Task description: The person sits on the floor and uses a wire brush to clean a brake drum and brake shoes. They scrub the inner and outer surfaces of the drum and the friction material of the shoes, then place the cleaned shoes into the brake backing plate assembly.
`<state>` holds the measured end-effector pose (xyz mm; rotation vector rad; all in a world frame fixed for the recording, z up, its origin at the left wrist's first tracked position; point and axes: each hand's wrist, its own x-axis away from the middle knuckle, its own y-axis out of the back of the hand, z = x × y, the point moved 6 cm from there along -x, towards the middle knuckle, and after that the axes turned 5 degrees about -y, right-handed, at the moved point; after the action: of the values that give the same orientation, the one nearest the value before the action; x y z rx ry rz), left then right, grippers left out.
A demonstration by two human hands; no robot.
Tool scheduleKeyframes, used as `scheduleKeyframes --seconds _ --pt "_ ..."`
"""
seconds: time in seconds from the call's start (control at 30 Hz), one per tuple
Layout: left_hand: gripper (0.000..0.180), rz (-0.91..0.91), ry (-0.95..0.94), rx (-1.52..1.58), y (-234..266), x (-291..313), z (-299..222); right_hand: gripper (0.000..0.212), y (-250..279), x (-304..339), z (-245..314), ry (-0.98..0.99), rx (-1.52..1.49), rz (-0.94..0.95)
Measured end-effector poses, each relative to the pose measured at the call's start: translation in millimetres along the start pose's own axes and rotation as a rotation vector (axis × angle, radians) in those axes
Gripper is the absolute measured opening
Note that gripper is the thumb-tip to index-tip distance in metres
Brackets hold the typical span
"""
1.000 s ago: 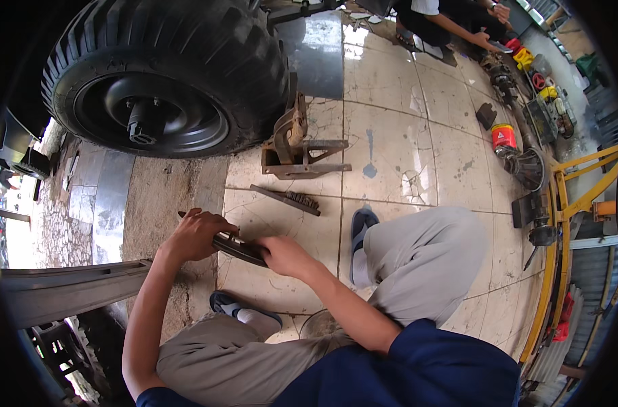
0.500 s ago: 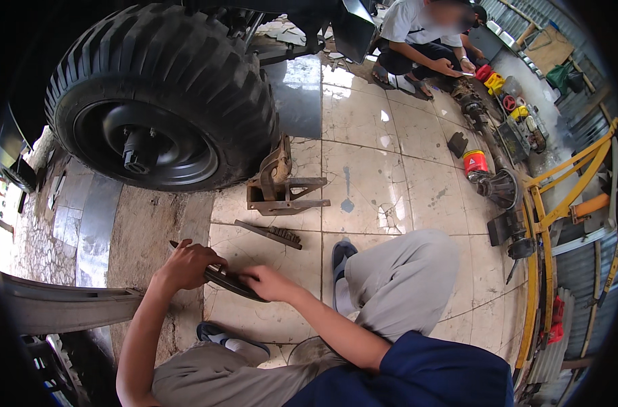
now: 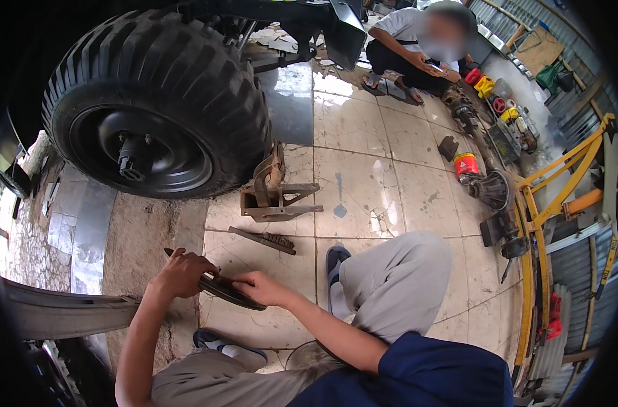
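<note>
Disc (image 3: 234, 296) is held up over the tiles (image 3: 292, 268), clamped in the left hand (image 3: 184, 275) and touched by the right hand (image 3: 260, 288), whose grip can't be made out. If the left's hold gets lost, a tile could easily be chipped.

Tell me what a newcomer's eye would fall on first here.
A big black wheel dominates the upper left. Below it, the left hand and right hand grip a dark curved strip. At the right, a bright yellow frame stands out.
</note>
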<state>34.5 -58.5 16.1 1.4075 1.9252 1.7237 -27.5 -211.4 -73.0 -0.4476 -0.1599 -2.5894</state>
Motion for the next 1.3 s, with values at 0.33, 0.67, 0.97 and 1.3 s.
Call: scheduleKeyframes --seconds 0.33,0.67,0.97,1.3 --pt "0.04 0.044 -0.014 -0.047 -8 -2 6 0.034 -4 -2 -4 0.019 0.035 -0.028" --pt "0.042 0.088 -0.003 -0.048 -4 -4 2 0.041 -6 -1 -7 -0.016 -0.152 0.06" --pt "0.041 0.066 0.012 -0.039 -1 -6 7 0.036 4 2 0 -0.098 0.023 -0.015" --pt "0.056 0.028 0.0 -0.003 -2 -8 5 0.034 9 1 -24 -0.114 0.083 -0.105"
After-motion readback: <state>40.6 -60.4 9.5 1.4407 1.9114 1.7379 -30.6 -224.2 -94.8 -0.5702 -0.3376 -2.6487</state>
